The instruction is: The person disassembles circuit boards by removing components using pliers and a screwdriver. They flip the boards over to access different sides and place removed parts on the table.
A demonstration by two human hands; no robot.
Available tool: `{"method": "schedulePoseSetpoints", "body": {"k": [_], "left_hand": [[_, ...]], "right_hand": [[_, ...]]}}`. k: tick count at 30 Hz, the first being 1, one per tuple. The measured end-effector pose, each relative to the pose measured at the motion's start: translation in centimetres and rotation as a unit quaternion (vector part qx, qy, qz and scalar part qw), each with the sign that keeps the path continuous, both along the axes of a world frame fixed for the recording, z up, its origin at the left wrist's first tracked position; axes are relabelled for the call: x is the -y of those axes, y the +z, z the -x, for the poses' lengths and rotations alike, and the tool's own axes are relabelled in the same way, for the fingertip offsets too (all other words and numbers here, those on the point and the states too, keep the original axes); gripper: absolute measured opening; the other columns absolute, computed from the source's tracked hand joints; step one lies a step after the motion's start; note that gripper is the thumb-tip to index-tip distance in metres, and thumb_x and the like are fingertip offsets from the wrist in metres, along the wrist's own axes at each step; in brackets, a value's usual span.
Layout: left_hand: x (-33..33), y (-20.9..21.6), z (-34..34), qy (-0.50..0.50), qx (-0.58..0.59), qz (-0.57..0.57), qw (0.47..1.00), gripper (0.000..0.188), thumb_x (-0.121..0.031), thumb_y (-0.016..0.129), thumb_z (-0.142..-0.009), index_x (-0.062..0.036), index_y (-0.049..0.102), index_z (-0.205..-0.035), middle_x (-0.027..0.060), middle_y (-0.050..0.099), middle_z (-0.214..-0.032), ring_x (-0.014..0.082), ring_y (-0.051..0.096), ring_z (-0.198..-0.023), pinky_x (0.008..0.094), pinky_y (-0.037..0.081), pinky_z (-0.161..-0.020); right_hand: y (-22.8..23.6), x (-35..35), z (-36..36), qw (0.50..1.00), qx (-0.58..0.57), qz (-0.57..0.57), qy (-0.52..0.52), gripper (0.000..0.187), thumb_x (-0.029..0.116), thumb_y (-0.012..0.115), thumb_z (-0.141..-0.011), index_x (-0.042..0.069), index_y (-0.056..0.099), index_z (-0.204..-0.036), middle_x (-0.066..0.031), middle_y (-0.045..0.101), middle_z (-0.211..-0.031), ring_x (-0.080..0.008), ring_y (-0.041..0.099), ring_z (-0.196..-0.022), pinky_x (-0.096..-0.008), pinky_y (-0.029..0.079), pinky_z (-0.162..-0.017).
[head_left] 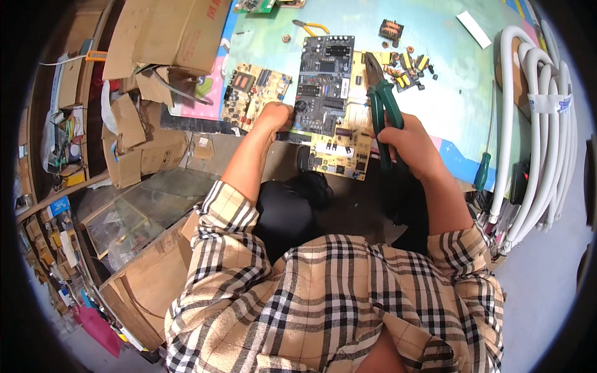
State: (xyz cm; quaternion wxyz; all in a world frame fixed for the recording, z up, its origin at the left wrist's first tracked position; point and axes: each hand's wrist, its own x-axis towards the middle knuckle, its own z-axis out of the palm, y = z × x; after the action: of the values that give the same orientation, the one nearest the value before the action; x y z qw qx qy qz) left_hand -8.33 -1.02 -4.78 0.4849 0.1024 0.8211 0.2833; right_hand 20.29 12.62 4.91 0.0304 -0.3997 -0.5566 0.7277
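My right hand is wrapped round the green handles of large pliers. Their dark jaws point away from me, over the right edge of a tan circuit board that juts past the table's near edge. On top of that board lies a dark circuit board crowded with components. My left hand is closed at the dark board's left edge, its fingertips partly hidden. Just left of it lies another tan circuit board with capacitors and coils.
Loose transformers and coils lie beyond the pliers. Yellow-handled cutters rest at the far side. A cardboard box stands at left. On the right are a green-handled screwdriver and a bundle of white hose. The table is pale.
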Motion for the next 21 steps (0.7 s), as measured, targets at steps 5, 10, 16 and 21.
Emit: {"method": "schedulePoseSetpoints", "body": {"k": [5,10,16,21], "left_hand": [[-0.2,-1.0,-0.4,0.047,-0.012,0.023,0.999,0.027,-0.024,0.054,-0.091,-0.0010,0.062,-0.101,0.0100,0.064,-0.090,0.0244,0.061,-0.082,0.0399,0.050,-0.078],[0.5,-0.7,0.7,0.131,0.113,-0.030,0.985,0.018,-0.024,0.053,-0.091,-0.0087,0.062,-0.095,0.0032,0.064,-0.084,0.0182,0.060,-0.079,0.0350,0.049,-0.073],[1.5,1.1,1.0,0.150,0.220,-0.183,0.946,0.022,-0.012,0.057,-0.090,-0.0019,0.061,-0.109,0.0080,0.068,-0.098,0.0180,0.066,-0.087,0.0326,0.055,-0.076],[1.6,1.9,0.7,0.106,0.245,-0.237,0.934,0.032,-0.001,0.054,-0.088,0.0041,0.055,-0.119,0.0087,0.067,-0.101,0.0153,0.066,-0.085,0.0282,0.056,-0.074]], "right_hand": [[0.2,0.3,-0.1,1.000,0.012,-0.004,0.019,0.014,0.004,0.054,-0.077,-0.003,0.060,-0.087,-0.0056,0.059,-0.075,-0.0105,0.048,-0.054,-0.0255,0.039,-0.050],[0.1,0.3,-0.3,0.999,0.017,0.004,0.026,0.016,0.004,0.054,-0.077,-0.004,0.059,-0.090,-0.0079,0.062,-0.082,-0.0104,0.049,-0.056,-0.0251,0.040,-0.051],[-0.3,0.2,-0.2,0.999,0.025,0.000,0.030,0.017,0.005,0.054,-0.077,-0.004,0.059,-0.092,-0.0084,0.063,-0.084,-0.0104,0.050,-0.057,-0.0251,0.041,-0.051],[0.1,0.3,0.0,0.999,0.022,0.004,0.036,0.017,0.006,0.055,-0.077,-0.004,0.059,-0.091,-0.0081,0.063,-0.082,-0.0104,0.049,-0.056,-0.0248,0.041,-0.051]]}}
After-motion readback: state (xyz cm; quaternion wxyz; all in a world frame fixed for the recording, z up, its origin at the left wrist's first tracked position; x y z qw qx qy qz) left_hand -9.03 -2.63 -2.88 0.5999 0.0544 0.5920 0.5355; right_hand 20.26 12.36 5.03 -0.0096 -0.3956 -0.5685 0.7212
